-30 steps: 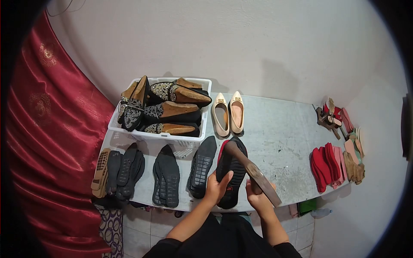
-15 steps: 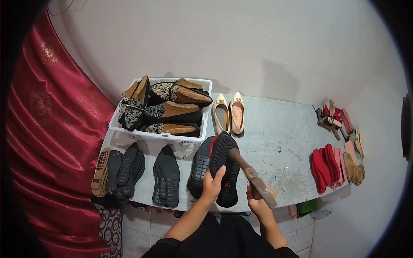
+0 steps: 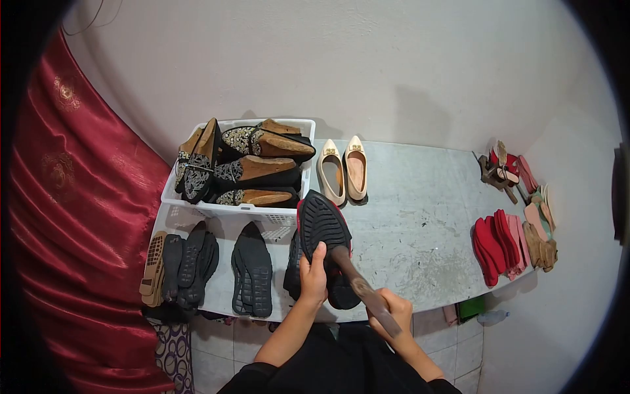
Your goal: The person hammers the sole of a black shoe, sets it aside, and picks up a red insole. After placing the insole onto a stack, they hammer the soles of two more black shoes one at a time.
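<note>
gripping a red-edged sole [image 3: 323, 218], tread up, the left hand [image 3: 314, 281] has its thumb pressed on the ridges. the right hand [image 3: 396, 307] is closed round a long brown tool [image 3: 359, 284], whose far end lies across the sole's middle — whether it touches, i cannot tell. the sole is over the near side of the table [image 3: 420, 203], in front of the cream shoes [image 3: 355, 172] and partly covering some dark soles [image 3: 293, 270]. further left lie more black soles [image 3: 252, 276]; behind them sits a white basket [image 3: 259, 211] of patterned shoes [image 3: 266, 172] — red pads [image 3: 489, 253] lie well off to the right.
</note>
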`<state>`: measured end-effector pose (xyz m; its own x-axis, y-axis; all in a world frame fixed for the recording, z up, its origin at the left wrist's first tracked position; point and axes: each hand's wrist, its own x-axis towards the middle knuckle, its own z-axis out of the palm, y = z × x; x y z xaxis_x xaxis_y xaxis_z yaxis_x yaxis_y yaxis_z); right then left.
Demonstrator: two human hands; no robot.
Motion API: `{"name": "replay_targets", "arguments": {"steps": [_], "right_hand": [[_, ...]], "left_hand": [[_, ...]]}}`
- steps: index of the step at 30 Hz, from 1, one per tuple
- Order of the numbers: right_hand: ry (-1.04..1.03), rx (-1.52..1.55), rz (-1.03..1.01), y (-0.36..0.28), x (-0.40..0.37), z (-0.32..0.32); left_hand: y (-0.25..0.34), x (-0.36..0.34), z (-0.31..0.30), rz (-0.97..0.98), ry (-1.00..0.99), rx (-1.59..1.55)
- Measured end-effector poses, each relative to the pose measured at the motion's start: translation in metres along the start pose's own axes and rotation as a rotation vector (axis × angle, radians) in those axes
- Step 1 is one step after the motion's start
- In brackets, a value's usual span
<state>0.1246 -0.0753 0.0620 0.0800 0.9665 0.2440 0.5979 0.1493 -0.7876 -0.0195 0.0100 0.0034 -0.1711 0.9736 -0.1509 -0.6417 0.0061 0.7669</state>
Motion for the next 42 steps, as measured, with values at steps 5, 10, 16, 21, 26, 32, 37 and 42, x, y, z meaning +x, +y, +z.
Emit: {"name": "replay_targets", "arguments": {"steps": [5, 10, 16, 21, 26, 32, 37, 42], "right_hand": [[-0.058, 0.000, -0.041, 0.005, -0.004, -0.001], [-0.148, -0.087, -0.018, 0.010, -0.006, 0.002], [-0.182, 0.017, -0.010, 0.008, -0.013, 0.002], [-0.188, 0.089, -0.006, 0.018, -0.020, 0.003], [-0.216, -0.039, -0.038, 0.017, -0.018, 0.001], [-0.196, 0.011, -0.013, 0.014, -0.022, 0.001], [-0.187, 0.007, -0.035, 0.016, -0.023, -0.003], [-0.165, -0.058, -0.067, 0.018, -0.022, -0.005]], "left_hand": [[0.003, 0.003, -0.002, -0.005, 0.051, -0.047], [0.000, 0.011, -0.008, 0.049, 0.075, -0.008], [0.008, 0.015, -0.010, 0.064, 0.167, -0.088], [0.029, 0.011, 0.002, 0.107, 0.203, -0.129], [0.031, 0.007, 0.001, 0.208, 0.223, -0.197], [0.044, 0.001, 0.000, 0.267, 0.272, -0.343], [0.044, 0.002, 0.000, 0.286, 0.294, -0.304], [0.047, 0.001, -0.002, 0.232, 0.309, -0.394]]}}
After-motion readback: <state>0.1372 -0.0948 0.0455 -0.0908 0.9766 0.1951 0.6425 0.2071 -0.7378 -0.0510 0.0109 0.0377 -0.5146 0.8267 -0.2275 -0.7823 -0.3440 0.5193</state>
